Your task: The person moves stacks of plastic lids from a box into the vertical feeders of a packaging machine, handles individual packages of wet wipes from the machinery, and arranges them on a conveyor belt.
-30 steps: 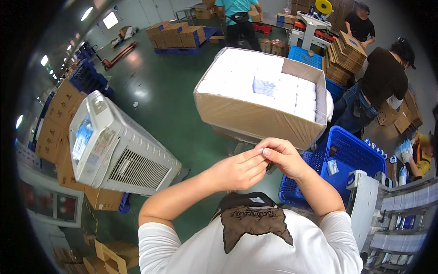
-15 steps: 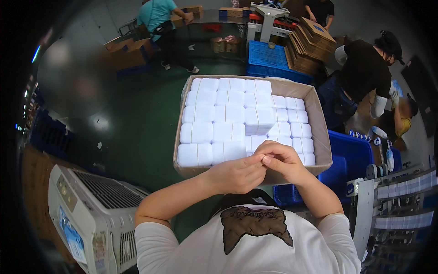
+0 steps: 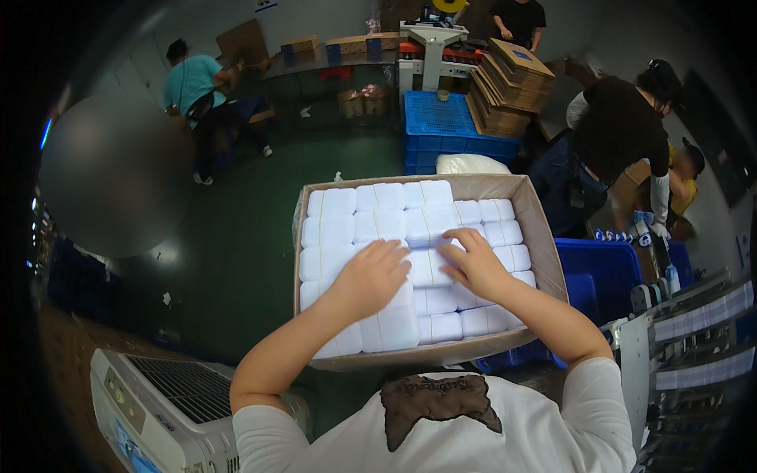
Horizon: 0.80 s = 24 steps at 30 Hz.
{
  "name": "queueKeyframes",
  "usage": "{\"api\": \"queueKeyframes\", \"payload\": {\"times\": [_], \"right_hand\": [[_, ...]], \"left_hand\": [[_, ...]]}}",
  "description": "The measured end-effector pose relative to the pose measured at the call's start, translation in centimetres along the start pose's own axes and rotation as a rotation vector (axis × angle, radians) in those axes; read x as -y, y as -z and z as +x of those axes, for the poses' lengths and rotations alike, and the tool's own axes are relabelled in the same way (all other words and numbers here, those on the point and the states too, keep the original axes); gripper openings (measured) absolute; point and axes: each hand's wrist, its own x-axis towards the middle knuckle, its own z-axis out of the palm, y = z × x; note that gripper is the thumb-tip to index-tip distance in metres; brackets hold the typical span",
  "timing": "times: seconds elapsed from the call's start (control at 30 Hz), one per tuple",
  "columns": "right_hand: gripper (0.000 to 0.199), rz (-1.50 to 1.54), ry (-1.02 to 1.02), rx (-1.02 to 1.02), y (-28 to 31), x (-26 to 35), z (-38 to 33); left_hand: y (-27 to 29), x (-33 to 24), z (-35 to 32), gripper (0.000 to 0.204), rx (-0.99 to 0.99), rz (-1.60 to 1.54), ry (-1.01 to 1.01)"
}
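Note:
A large cardboard carton with a liner stands before me, packed with rows of white rounded bundles, many with a thin band around them. Over the left-hand rows my left hand is spread, its fingertips by the left side of a white banded bundle. On that bundle's other side is my right hand, fingers apart and slightly bent. Both hands look open; whether the fingertips touch the bundle I cannot tell. The bundles toward the carton's right side sit lower than those at the left.
Behind the carton are a white bag, blue crates and stacked flat cardboard. A blue bin and metal machinery stand at right. A grey vented unit is near left. Several people work around.
My hands have parted from a fingertip pinch and reached forward over the bundles. The view has shifted, so the carton sits lower in the picture. A person in teal has moved left.

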Motion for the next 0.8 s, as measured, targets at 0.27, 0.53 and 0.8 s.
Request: {"api": "queueKeyframes", "payload": {"times": [0.27, 0.53, 0.8], "right_hand": [[0.097, -0.066, 0.002, 0.388, -0.2, 2.2, -2.1], [0.111, -0.006, -0.231, 0.416, 5.0, 1.8, -6.3], [0.117, 0.367, -0.738, -0.394, 14.9, 3.6, -16.9]], "left_hand": [[-5.1, 4.1, 6.6, 0.028, 0.121, 0.035, 0.207], [-6.7, 1.1, 9.4, 0.052, 0.333, 0.023, 0.088], [-8.7, -0.9, 10.4, 0.112, 0.809, -0.064, 0.226]]}}
